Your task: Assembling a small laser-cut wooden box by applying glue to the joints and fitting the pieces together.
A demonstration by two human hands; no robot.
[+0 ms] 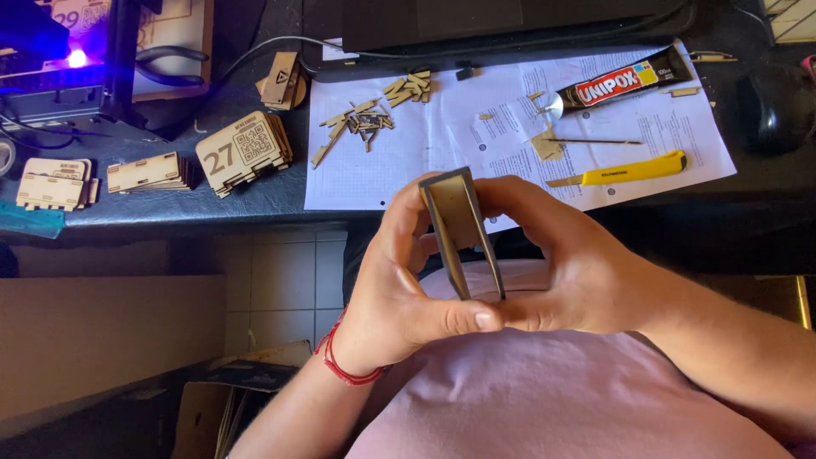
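Pressing in from both sides, the left hand (399, 280) and right hand (565, 272) clamp a small wooden box piece (459, 229) between them, fingers curled tight around its thin plywood walls, thumbs meeting underneath. It sits up in the air over the person's lap, just short of the desk edge. Behind it runs a dark desk (170, 200), and across it a spread of white paper sheets (476, 136) serves as the work mat. On the paper: a scatter of little wooden offcuts (365, 123), a black glue tube (625, 81), a thin stick (595, 141) and a yellow utility knife (625, 170). Off to the left lie stacks of engraved wooden plates (245, 151), and a machine glowing blue (72, 59), possibly a laser cutter. Below the desk, pale floor tiles (280, 280) and cardboard (102, 340).
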